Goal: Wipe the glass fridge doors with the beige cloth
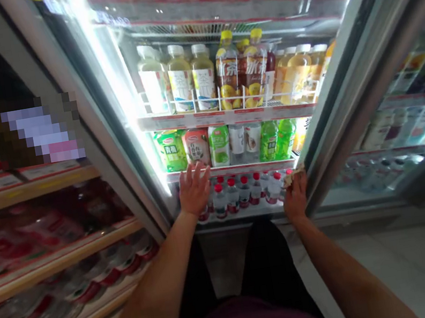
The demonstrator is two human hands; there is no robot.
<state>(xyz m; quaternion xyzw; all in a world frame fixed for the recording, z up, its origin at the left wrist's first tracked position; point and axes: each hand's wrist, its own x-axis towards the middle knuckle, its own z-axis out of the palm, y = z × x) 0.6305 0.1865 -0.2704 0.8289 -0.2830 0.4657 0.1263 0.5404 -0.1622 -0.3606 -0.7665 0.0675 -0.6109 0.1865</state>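
Note:
My left hand (194,188) is open, its fingers spread at the front edge of the lower drink shelf (238,168). Just beyond its fingertips stands a pink-labelled drink bottle (196,148), with a green drink bottle (171,150) to its left and a green-and-white bottle (219,146) to its right. On the right, near the fridge's door frame, my right hand (296,200) is closed on a crumpled beige cloth (293,176). Water bottles with red caps (232,195) line the bottom shelf between my hands.
Higher up, a shelf (225,116) with a wire rail carries tea bottles (204,76) and yellow-capped bottles (228,69). Metal frames (351,87) border the lit fridge. Wooden shelves (39,193) with packed drinks stand at left. My knees (266,247) are close to the fridge base.

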